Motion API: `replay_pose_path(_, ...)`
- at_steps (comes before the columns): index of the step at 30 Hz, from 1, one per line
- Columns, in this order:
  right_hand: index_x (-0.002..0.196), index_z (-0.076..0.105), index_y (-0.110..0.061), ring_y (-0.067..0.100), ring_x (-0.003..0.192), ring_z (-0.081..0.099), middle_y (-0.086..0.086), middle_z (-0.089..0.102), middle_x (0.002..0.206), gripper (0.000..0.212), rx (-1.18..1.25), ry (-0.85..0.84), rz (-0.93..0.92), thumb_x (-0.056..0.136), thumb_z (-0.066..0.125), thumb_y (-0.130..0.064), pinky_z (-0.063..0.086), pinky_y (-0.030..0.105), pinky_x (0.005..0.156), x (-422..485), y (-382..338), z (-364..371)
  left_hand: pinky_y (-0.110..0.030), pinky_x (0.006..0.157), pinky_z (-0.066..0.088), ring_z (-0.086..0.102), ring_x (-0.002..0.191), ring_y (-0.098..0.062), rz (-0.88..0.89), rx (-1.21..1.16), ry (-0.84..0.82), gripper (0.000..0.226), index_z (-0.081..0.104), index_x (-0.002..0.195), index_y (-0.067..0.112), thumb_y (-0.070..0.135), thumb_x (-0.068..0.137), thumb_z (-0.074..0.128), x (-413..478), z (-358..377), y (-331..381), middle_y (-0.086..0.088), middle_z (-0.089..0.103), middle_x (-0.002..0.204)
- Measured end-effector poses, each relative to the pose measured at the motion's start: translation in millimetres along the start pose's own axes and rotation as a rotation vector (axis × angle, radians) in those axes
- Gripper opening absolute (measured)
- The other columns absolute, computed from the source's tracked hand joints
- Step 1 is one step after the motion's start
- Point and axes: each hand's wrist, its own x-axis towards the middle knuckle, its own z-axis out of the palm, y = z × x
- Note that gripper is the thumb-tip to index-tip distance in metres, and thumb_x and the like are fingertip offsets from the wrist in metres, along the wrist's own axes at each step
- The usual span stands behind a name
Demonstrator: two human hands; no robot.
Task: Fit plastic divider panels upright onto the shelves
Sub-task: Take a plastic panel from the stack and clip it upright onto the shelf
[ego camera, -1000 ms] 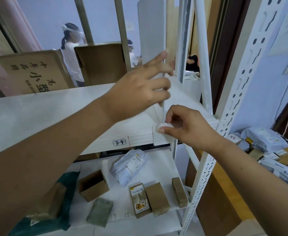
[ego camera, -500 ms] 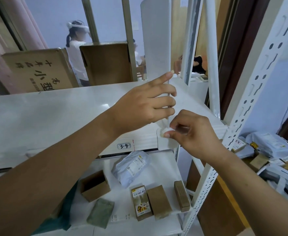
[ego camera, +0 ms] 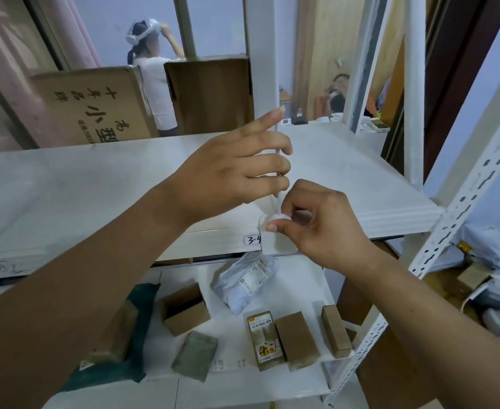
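- Left hand (ego camera: 237, 169) steadied the upright divider panel (ego camera: 261, 60) by its near edge, fingers loosely spread along it. Against the earlier frames that hand had hardly shifted, and the panel stood in the same place on the upper shelf (ego camera: 95, 184).
- Right hand (ego camera: 307, 222) pinched a small white clip (ego camera: 276, 217) at the panel's foot, thumb and forefinger closed on it at the shelf's front lip. It had stayed there throughout, which suggested the foot was still being seated and the panel was not yet free-standing.
- Upper shelf was bare white board, labelled "3-4" on its front edge, hung on slotted white uprights (ego camera: 461, 199).
- Lower shelf (ego camera: 237, 388) held small cardboard boxes (ego camera: 297, 338) and a grey mailer bag (ego camera: 243, 278).
- Behind stood cardboard cartons (ego camera: 92, 104), and people were visible beyond.
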Motion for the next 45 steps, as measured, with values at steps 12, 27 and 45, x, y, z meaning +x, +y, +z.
replay_pose_path(12, 0.072, 0.070, -0.008, 0.031, 0.072, 0.062, 0.009, 0.067, 0.078, 0.033, 0.124, 0.035, 0.211, 0.070, 0.096, -0.029, 0.052, 0.048, 0.068, -2, -8, -1, -0.056, 0.120, 0.042, 0.071, 0.109, -0.035, -0.007, -0.065, 0.019, 0.015, 0.079, 0.095, 0.002, -0.002, 0.104, 0.069, 0, -2, 2, -0.016, 0.073, 0.096)
replay_pose_path(27, 0.080, 0.057, -0.015, 0.013, 0.067, 0.047, -0.003, 0.052, 0.078, 0.044, -0.125, 0.062, 0.173, 0.081, 0.082, -0.051, 0.041, 0.029, 0.060, -8, -22, 14, -0.050, 0.126, 0.034, 0.066, 0.121, -0.034, 0.000, -0.091, 0.004, 0.015, 0.078, 0.099, 0.003, 0.000, 0.107, 0.065, -4, 2, 0, -0.014, 0.072, 0.101)
replay_pose_path(45, 0.080, 0.069, -0.021, 0.007, 0.087, 0.069, -0.011, 0.069, 0.088, 0.042, 0.097, 0.026, 0.409, 0.059, 0.101, -0.037, 0.060, 0.029, 0.088, -2, -19, 1, -0.060, 0.123, 0.036, 0.069, 0.098, -0.028, 0.031, 0.019, -0.023, 0.025, 0.079, 0.092, 0.003, -0.008, 0.105, 0.061, -3, 2, 11, -0.009, 0.070, 0.088)
